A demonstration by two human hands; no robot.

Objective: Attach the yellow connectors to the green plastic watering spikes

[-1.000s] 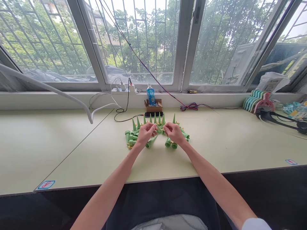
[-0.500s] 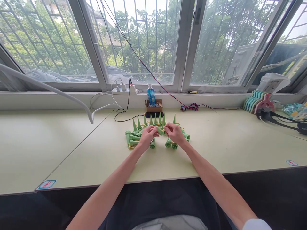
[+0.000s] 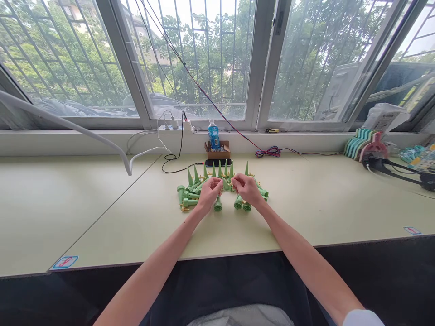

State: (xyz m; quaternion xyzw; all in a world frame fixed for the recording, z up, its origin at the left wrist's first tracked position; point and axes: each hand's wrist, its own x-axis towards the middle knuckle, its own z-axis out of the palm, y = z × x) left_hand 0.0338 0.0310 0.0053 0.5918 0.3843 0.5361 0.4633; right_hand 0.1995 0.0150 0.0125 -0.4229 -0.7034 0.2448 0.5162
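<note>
Between my two hands is a small green plastic cone spike (image 3: 226, 184). My left hand (image 3: 210, 194) is closed, its thumb and fingertips pinching the spike's edge. My right hand (image 3: 246, 187) is closed in a pinch just right of it; what sits in those fingertips is too small to make out. Below my left hand a green spike (image 3: 218, 206) shows its round open end. Two more open ends (image 3: 238, 205) face me under my right hand. Several green cones (image 3: 219, 169) stand point up in a row behind the hands, some with yellow valve pieces.
More green spikes (image 3: 190, 194) lie heaped at the left. Behind them are a black phone (image 3: 218, 162) and a cardboard box (image 3: 218, 154) with a blue bottle (image 3: 214, 136). A power strip (image 3: 172, 128), cables (image 3: 268, 151) and hangers (image 3: 360, 144) line the window side.
The green spike between my hands has tilted more upright. The spike end below my left hand has shifted slightly right. Both hands stay nearly in place.
</note>
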